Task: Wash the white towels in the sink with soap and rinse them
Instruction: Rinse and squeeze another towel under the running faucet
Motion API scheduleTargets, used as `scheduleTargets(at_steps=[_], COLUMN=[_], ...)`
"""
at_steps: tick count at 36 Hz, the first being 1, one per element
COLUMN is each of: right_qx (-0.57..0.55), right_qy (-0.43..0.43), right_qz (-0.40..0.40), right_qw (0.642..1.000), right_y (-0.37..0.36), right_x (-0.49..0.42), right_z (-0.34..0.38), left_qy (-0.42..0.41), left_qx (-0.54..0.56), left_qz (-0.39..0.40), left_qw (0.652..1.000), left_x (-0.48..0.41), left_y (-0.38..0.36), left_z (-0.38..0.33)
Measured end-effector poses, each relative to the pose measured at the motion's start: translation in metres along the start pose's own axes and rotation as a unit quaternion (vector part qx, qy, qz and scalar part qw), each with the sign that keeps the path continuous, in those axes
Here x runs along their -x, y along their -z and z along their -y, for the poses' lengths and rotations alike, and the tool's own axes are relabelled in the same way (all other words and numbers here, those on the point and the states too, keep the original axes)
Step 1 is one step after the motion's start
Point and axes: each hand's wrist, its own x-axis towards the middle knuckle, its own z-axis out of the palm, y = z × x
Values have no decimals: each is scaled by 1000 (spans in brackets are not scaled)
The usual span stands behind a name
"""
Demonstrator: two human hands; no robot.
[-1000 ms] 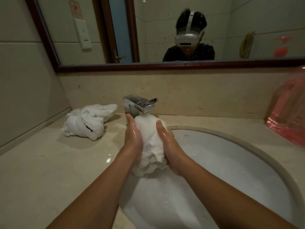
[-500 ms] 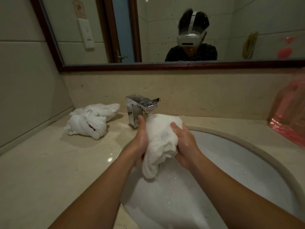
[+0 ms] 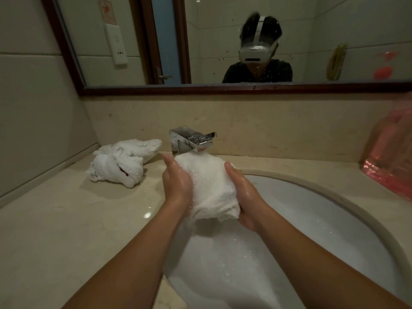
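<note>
Over the sudsy sink (image 3: pixel 334 208), the left hand (image 3: pixel 177 181) and right hand (image 3: pixel 244 195) clasp a bunched wet towel (image 3: pixel 211 186) just under the chrome tap (image 3: pixel 191 141). Soaked, it likely feels heavy, limp and slippery; gripping the bulk suits. A wrung towel (image 3: pixel 120 163) lies on the bench (image 3: pixel 55 230). No readable writing.

head cam | worn, looks forward and down | close over sink (image 3: pixel 334 197) | single view

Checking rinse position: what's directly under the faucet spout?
The bunched white towel, held between the left hand and right hand over the sink. The towel covers any stream below the faucet spout.
</note>
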Motion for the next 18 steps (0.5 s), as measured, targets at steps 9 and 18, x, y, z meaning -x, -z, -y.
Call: scheduleTargets(at_steps=[9, 18], right_qx=[-38, 18], right_qy=[27, 79], right_qz=[101, -61], right_qw=[994, 995], right_y=[10, 0], right_x=[7, 6], right_z=[1, 0], left_qy=[42, 24], left_qx=[28, -95], left_qz=[-10, 118], left_qw=[999, 988], left_x=[-5, -23], left_y=[3, -9], left_z=[2, 35])
